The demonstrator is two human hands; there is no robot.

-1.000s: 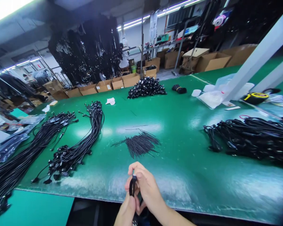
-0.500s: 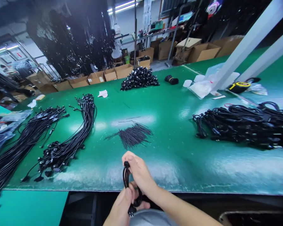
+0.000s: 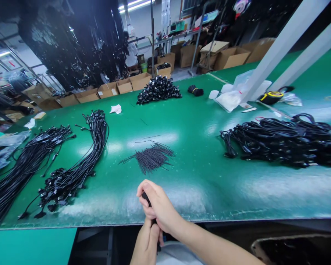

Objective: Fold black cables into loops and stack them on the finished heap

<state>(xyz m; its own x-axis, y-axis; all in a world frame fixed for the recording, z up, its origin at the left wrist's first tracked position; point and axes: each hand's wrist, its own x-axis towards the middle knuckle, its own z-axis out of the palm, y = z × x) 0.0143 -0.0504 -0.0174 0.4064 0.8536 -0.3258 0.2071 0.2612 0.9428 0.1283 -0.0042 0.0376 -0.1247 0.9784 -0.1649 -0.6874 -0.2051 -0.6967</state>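
1. At the near edge of the desk (image 3: 198,176), the right hand (image 3: 158,208) and left hand (image 3: 146,239) have their fingers clenched around a black cable (image 3: 146,198), mostly hidden.
2. Just beyond lie thin, straight ties (image 3: 154,156), loosely fanned.
3. Slanting, pale posts (image 3: 287,48) block some of the desk.
4. Leftward curve long, smooth bundles (image 3: 95,136); rightward sprawls a looped heap (image 3: 278,141); farther back, a knobbly, glinting mound (image 3: 158,90).

The green worktop (image 3: 198,158) carries 2 long black cable bundles (image 3: 98,145) at left, thin black ties (image 3: 154,156) in the middle, heaped black connectors (image 3: 158,89) behind, coiled cables (image 3: 281,140) and a tape measure (image 3: 270,97) at right.
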